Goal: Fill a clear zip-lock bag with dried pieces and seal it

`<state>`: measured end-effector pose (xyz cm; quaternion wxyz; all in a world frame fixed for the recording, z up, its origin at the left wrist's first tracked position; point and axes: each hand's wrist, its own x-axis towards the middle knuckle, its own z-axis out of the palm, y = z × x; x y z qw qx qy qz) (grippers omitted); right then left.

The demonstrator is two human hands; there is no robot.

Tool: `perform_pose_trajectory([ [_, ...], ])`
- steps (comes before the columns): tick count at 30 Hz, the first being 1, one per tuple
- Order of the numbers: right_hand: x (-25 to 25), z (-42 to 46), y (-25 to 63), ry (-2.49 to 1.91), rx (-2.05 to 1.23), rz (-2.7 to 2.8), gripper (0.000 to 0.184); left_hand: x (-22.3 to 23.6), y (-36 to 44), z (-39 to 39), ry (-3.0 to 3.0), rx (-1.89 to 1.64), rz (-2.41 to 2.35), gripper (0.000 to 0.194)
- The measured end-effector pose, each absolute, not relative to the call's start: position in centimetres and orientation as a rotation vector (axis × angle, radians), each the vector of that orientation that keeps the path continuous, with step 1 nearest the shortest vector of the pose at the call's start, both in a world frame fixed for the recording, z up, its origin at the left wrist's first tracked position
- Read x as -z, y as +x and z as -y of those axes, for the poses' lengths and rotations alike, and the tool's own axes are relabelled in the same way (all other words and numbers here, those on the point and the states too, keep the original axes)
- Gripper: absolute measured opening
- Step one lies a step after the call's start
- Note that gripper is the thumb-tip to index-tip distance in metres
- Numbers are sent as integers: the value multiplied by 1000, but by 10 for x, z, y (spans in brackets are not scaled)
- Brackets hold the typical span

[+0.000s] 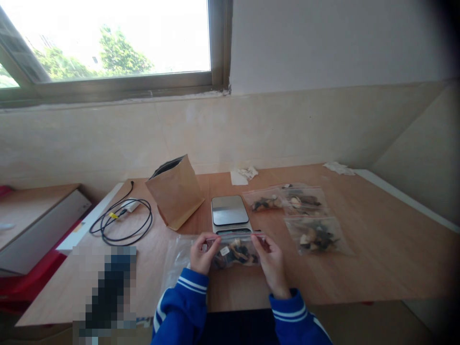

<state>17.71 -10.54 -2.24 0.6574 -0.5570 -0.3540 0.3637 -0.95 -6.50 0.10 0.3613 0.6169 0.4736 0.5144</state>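
Observation:
My left hand (201, 254) and my right hand (270, 256) both pinch the top strip of a clear zip bag (235, 252) filled with dark and pale dried pieces. The bag is held just above the wooden table (377, 249), in front of a small digital scale (230, 213) with a bare steel platform. Both sleeves are blue with white stripes.
Three filled zip bags (316, 235) lie right of the scale. A brown paper pouch (175, 190) stands open at the left, a coiled black cable (122, 220) beyond it. An empty clear bag (176, 256) lies under my left wrist. Crumpled paper (244, 175) sits by the wall.

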Motion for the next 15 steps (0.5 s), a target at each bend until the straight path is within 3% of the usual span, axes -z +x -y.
perform_pose_trajectory([
  [11, 17, 108, 176, -1127, -933, 841, 42, -3, -7, 67, 1432, -1194, -1088, 24],
  [15, 17, 107, 174, -1159, -894, 965, 30, -2, -7, 66, 1449, -1202, -1107, 24],
])
